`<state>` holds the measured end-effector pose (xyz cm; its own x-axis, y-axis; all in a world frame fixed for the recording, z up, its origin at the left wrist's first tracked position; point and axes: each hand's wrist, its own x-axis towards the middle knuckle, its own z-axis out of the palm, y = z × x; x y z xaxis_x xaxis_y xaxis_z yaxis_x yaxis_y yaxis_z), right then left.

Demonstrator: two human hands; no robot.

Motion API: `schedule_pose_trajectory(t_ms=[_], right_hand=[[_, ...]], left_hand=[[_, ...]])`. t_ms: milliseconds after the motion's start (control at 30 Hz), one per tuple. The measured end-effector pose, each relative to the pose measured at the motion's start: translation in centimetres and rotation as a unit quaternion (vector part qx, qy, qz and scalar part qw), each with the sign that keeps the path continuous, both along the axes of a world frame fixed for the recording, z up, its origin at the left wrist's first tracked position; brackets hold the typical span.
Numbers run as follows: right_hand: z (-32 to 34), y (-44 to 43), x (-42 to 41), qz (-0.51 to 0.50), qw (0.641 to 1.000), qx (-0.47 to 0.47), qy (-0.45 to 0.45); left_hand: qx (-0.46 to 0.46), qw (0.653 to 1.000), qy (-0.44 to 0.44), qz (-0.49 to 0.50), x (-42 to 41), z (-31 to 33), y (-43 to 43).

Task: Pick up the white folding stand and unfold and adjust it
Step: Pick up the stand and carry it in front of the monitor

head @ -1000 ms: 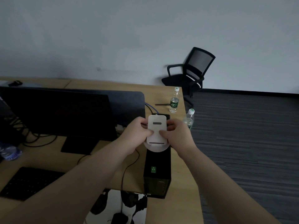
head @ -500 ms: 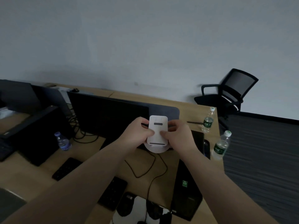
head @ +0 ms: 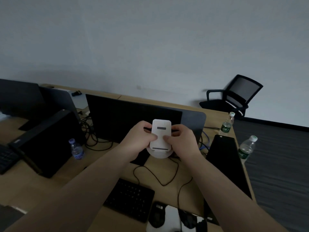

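Above the bench [head: 184,166], in front of the dark monitor [head: 133,121], we hold the white folding stand [head: 160,138] up in the air with both hands, clear of everything lying below. Our left hand [head: 140,139] wraps the left edge with its thumb pressed on the front plate, and our right hand [head: 181,141] mirrors it on the right edge, so each grip is pinching the stand between thumb and curled fingers. The upright plate faces us, and the round base shows just beneath it, close against the plate's lower end. We judge that the unfolding has barely begun or is about halfway; the hinge itself is hidden behind the plate, so we cannot tell its angle. To do this well, we should let one hand steady the base while the other swings the plate, instead of both squeezing the same part. Slow, even pressure near the hinge would be kinder than prying at the top edge, since such joints are likely stiff and may give suddenly. Keeping the stand over the bench, not over the keyboard [head: 130,198] or the water bottle [head: 76,149], would spare them if it slips. Thumbs should stay off the grey pads on the plate where we can manage it.
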<state>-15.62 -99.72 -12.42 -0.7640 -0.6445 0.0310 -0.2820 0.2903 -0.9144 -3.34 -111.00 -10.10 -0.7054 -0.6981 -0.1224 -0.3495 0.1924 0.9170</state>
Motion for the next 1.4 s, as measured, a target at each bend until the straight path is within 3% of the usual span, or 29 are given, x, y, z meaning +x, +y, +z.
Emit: schedule_pose_trajectory(t_ms=[467,900,1400], right_hand=[[1.0,-1.5,6.2,-0.135,0.991,0.015,0.003],[-2.8,-1.9,1.1,-0.115,0.993,0.008,0.002],[-12.2,-3.4,-1.5,-0.128,0.990,0.017,-0.063]], left_hand=[[0.017,0.993,0.024,-0.117,2.2,-0.5,-4.1],[-0.021,0.994,-0.023,-0.109,-2.1,-2.3,-4.1],[0.009,0.989,-0.096,-0.111,-4.5,-11.2,-5.3]])
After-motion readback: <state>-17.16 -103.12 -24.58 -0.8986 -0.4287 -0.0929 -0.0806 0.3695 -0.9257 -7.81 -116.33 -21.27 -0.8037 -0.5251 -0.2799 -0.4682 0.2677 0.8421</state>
